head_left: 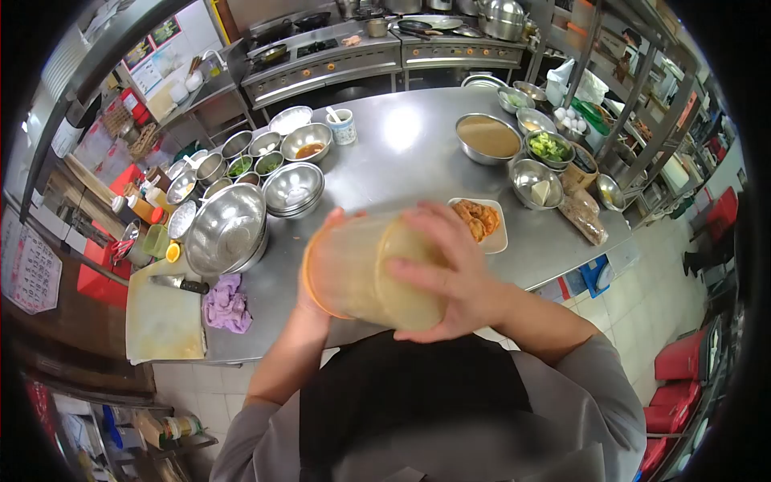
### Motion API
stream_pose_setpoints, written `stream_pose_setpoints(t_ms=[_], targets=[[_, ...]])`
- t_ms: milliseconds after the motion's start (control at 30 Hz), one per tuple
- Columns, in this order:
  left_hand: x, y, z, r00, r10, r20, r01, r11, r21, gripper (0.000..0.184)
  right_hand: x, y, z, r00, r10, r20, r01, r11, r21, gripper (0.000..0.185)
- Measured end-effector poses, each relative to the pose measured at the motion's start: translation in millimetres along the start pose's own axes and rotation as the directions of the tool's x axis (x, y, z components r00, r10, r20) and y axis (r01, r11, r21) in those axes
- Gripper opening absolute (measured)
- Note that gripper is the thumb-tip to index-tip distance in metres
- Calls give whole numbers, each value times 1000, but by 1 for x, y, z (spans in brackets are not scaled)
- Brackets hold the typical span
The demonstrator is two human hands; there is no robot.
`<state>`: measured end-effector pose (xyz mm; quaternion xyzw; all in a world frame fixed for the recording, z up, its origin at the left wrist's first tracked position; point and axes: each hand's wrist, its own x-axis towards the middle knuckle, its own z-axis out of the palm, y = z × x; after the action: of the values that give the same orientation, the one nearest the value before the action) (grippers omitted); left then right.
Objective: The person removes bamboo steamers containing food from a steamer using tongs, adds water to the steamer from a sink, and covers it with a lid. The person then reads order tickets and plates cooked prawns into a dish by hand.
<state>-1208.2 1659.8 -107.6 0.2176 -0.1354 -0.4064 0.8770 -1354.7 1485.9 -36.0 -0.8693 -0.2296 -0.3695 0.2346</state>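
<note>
A large translucent plastic tub with an orange rim or lid is held on its side in front of my apron, blurred by motion. Something yellowish shows at its right end. My left hand grips the orange end, mostly hidden behind it, with fingertips showing at the top. Around the yellowish end my right hand is wrapped, fingers spread over its side. Just beyond that hand, a white dish of orange-red food sits on the steel table.
Left, a cutting board, a knife, a purple cloth and stacked steel bowls. Right, a bowl of brown liquid, several ingredient bowls and a bagged item. Stoves line the back.
</note>
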Motion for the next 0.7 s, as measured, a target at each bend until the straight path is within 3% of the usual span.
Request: stream_pose_setpoints(t_ms=[33,67,100,133,167,200,267,300,367,400,500,567,600,700], targets=[[10,9,-22,999,-42,-28,44,994,102,39,1,4,1,999,-36,-41,36,999,5,102],[25,24,-65,995,-81,-61,92,975,202,37,0,8,8,981,164,-106,-149,979,141,97],[34,32,-88,988,-118,-99,143,943,301,37,-4,13,19,882,467,-57,-405,816,413,91],[32,35,-87,976,-153,-155,207,868,451,35,-9,21,32,708,703,71,-576,517,633,85],[24,38,-85,961,-174,-217,271,763,587,34,-14,25,41,488,833,261,-631,130,764,80],[15,39,-83,943,-182,-278,329,633,701,33,-21,27,39,375,799,470,-693,-95,714,75],[-14,30,-106,852,-416,-317,516,563,646,34,-42,27,32,127,570,812,-730,-501,466,67],[-20,23,-127,770,-526,-361,618,474,627,36,-52,28,39,107,561,821,-735,-511,445,69],[-14,12,-142,789,-493,-367,598,479,643,35,-78,34,60,62,534,843,-744,-539,396,75],[-10,9,-144,798,-475,-370,588,481,651,34,-87,40,65,163,666,728,-701,-442,560,77],[2,44,-62,970,-208,-126,232,641,732,32,-70,46,46,606,729,318,-585,138,799,82],[0,69,-33,995,-84,59,14,683,730,32,-45,27,10,832,532,158,-515,632,580,85],[-2,80,-21,986,-62,156,-84,623,777,33,-37,22,-1,916,385,115,-396,820,414,87],[3,94,-19,909,-45,415,-396,222,891,31,-56,25,16,850,498,170,-513,710,483,76]])
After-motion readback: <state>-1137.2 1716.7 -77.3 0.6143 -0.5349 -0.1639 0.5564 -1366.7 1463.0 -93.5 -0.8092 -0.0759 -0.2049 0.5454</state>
